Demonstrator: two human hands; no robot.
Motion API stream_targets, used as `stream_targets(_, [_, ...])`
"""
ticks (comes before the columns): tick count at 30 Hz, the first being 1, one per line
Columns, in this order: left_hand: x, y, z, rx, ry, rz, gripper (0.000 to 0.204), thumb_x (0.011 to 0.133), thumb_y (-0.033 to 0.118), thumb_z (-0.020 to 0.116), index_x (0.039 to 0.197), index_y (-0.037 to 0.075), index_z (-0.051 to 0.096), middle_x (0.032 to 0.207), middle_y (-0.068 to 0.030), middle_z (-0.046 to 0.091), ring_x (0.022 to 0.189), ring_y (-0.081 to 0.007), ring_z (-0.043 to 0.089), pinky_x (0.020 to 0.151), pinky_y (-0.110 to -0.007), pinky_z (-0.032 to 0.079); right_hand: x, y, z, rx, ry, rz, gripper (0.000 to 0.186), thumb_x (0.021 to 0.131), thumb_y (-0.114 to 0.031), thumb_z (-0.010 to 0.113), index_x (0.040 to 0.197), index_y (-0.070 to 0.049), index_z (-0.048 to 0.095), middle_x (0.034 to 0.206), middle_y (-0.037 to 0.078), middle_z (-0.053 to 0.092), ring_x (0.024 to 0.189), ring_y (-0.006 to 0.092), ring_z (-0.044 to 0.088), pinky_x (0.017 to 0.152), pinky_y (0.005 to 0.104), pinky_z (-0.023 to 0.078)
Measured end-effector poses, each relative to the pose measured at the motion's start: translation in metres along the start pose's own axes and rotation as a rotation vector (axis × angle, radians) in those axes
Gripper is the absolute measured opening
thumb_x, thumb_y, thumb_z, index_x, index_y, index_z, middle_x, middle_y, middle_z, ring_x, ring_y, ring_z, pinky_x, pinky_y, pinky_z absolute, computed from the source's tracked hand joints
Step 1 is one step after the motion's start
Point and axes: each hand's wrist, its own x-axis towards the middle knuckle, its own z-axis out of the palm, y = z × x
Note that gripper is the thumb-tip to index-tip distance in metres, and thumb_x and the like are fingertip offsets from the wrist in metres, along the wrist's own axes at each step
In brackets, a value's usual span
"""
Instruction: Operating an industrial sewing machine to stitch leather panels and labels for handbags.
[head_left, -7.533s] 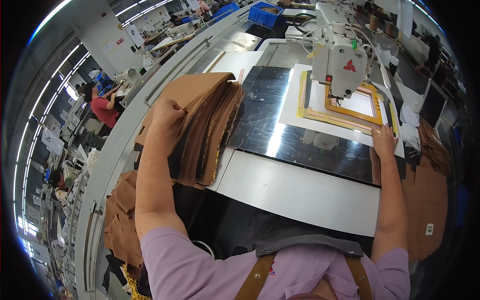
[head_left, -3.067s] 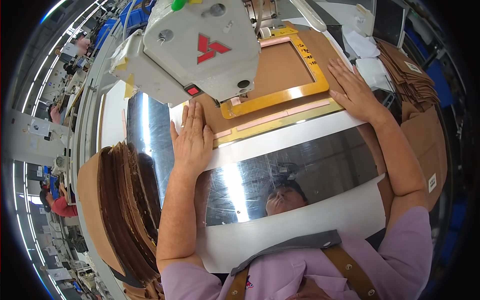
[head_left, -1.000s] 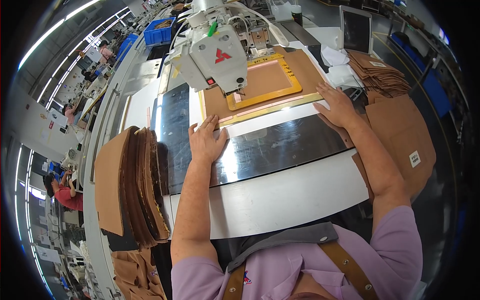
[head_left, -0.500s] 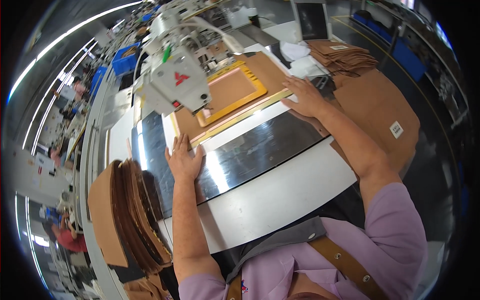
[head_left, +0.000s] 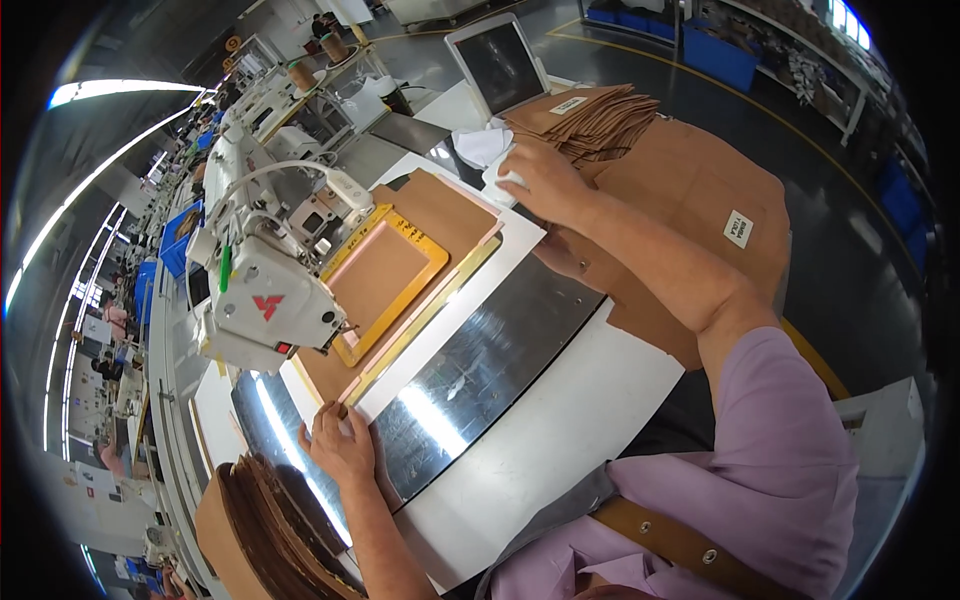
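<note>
A brown leather-like panel [head_left: 440,205] lies on a white template board [head_left: 505,240] with yellow and pink strips along its edge. On the panel sits a yellow rectangular frame [head_left: 432,262], beside the head of an industrial sewing machine [head_left: 265,300]. My left hand [head_left: 342,442] rests at the near corner of the board, its fingers apart and slightly bent. At the board's far right end, my right hand [head_left: 545,182] is closed around a crumpled white piece [head_left: 502,180], paper or cloth. More white sheet [head_left: 482,147] lies just beyond that hand.
Brown panels are stacked [head_left: 585,115] at the far right, with a large labelled brown piece [head_left: 700,190] nearer. More dark-edged brown panels [head_left: 255,530] stand at the lower left. A black screen [head_left: 497,65] stands behind. Shiny metal plate [head_left: 490,340] covers the table's middle.
My right hand has left the board's edge and moved to the white piece, closing on it. My left hand stays at the near corner. The view has swung to the right.
</note>
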Motion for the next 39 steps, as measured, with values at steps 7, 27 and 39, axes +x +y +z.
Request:
stream_targets(7, [0.004,0.005,-0.002,-0.008,0.069,-0.001,0.018,0.088,0.022,0.066,0.1,0.009,0.071,0.103,-0.0067,0.072,0.103,-0.0262,0.067,0.112,-0.05,0.033,0.057,0.077,-0.048,-0.334,-0.193,0.186,0.027,0.087,-0.033,0.074,0.095,-0.007,0.075,0.101,0.014,0.07,0.096,0.0336,0.069,0.084,0.0439,0.055])
stream_targets(27, [0.026,0.078,-0.01,-0.936,-0.196,-0.323,0.04,0.096,0.025,0.073,0.128,0.003,0.063,0.117,-0.0127,0.072,0.105,-0.026,0.07,0.086,-0.038,0.055,0.005,-0.12,0.006,0.423,-0.262,-0.26,0.007,0.087,-0.009,0.072,0.087,-0.004,0.068,0.089,0.01,0.069,0.078,0.0298,0.068,0.068,0.037,0.055])
stream_targets(39, [0.053,0.079,0.042,-1.426,-0.263,-0.486,0.063,0.089,-0.002,0.077,0.141,-0.004,0.041,0.107,-0.0124,0.07,0.093,-0.0149,0.071,0.082,-0.024,0.058,0.012,-0.161,0.107,0.417,-0.233,-0.379,0.021,0.087,-0.024,0.078,0.094,-0.005,0.073,0.096,0.009,0.073,0.088,0.0273,0.07,0.079,0.0395,0.054])
